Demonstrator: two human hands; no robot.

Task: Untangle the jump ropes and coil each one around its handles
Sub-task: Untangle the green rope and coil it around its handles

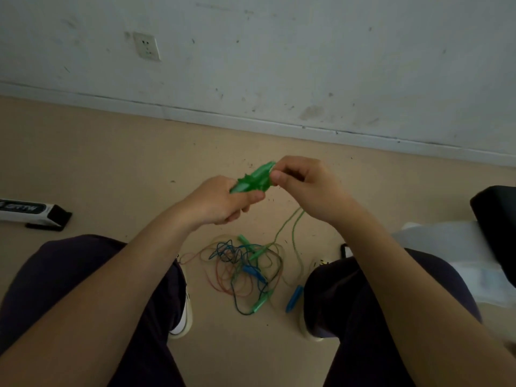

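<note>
Left hand [223,203] clamps glossy green handles [252,178], right hand [303,185] pinches their tip, prob. w/ thin cord [293,227] dangling below to floor tangle [245,269].

Scuffed white wall [307,51] across the top of the frame, wall socket [146,46] at upper left, beige floor [97,152] below, black-and-white box [30,212] at the left edge, black bag [497,219] over white cloth [452,247] at right, dark trousers [55,275], white shoe [183,319] at lower centre.

Rope tangle [245,272] on floor [111,163] between knees, below hands [268,191].
</note>
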